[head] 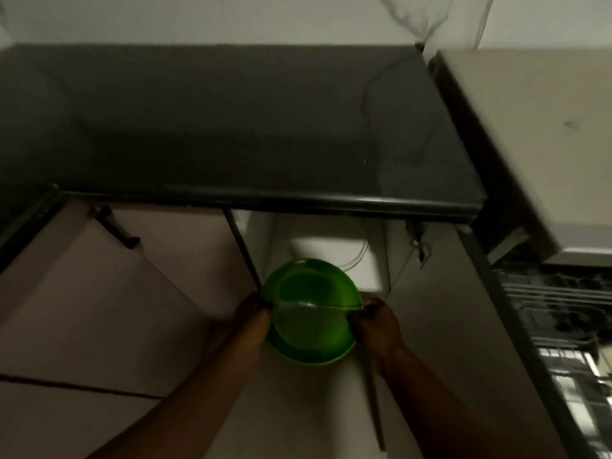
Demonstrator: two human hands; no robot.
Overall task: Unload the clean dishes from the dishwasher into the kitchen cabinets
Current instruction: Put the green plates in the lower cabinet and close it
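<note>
Two hands hold a green bowl between them, low in front of an open cabinet under the worktop. The left hand has its grip closed on the bowl's left rim, the right hand closed on the right rim, fingers curled over the edge on both sides. The bowl is tilted so its inside faces up and toward the person. A clear, glassy piece sits in the bowl's near half, with a bright edge running straight across from one hand to the other; what it is I cannot tell.

Inside the cabinet, just behind the bowl, stands a white container with rounded corners and a thin curved line down its right side. Its contents are hidden.

The cabinet's door is swung open toward the person, seen edge-on below the right wrist. To the left is a shut door with a dark handle. The worktop is dark and glossy. At the far right the dishwasher is open, wire rack showing, its load too blurred to make out.
</note>
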